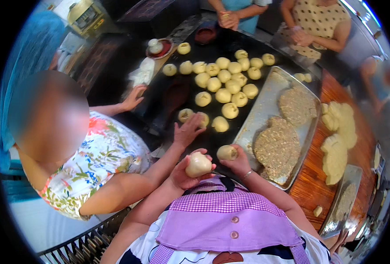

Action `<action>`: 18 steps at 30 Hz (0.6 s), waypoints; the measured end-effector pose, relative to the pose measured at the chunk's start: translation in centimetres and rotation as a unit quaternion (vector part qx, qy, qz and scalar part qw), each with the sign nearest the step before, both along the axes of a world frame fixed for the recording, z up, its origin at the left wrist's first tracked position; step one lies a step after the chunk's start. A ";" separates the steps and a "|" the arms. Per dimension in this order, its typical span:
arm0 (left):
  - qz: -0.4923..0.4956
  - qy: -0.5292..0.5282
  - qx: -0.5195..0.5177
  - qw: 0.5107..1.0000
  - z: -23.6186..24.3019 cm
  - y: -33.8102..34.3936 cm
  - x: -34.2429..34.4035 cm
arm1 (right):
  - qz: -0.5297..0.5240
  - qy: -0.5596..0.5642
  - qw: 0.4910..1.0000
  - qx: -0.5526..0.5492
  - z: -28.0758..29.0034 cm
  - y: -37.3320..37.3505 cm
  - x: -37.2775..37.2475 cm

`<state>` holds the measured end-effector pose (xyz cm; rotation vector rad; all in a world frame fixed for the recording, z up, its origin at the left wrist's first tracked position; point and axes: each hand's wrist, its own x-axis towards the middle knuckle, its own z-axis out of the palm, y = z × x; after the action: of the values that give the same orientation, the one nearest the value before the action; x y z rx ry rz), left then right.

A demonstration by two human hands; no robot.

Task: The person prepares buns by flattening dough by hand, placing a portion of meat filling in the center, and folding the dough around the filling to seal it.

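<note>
My left hand [182,174] is cupped around a smooth, pale dough ball [198,164], just in front of my purple checked apron. A second dough ball [226,152] sits in the fingers of my right hand [240,163], and a rough opening shows on its side. Beyond both hands, many yellowish dough balls [224,76] stand on a black worktop [164,94], several with creased or open tops. A co-worker's hand [189,131] reaches in from the left and touches a dough ball at the near end of the group.
A metal tray [243,140] with two mounds of crumbly filling [277,149] lies to the right. Past it, flat dough pieces [334,159] and a smaller tray [352,176] rest on a wooden table [307,193]. Co-workers stand at the left and far side.
</note>
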<state>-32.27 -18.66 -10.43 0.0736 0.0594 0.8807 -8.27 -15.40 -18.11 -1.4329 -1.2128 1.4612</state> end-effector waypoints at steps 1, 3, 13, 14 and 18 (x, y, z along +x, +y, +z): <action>0.006 0.017 0.009 1.000 0.0 -0.4 -0.2 | 0.005 -0.002 1.000 -0.012 0.5 -0.2 -0.4; 0.000 0.033 0.010 0.999 0.0 -0.7 0.6 | -0.010 0.014 1.000 -0.013 0.0 -0.9 0.6; 0.047 0.082 -0.003 0.996 1.8 -1.0 3.2 | -0.037 -0.030 0.998 -0.029 2.6 -3.2 4.2; 0.054 0.093 0.000 0.994 2.0 -0.7 3.4 | -0.043 -0.025 0.999 -0.020 3.0 -3.3 4.5; 0.067 0.113 -0.003 0.991 2.5 -1.1 4.0 | -0.072 0.026 0.996 -0.046 1.7 -3.9 5.6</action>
<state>-28.30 -19.77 -7.90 0.1643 0.2819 1.0041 -2.63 -19.32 -16.37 -1.5011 -0.9999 1.4614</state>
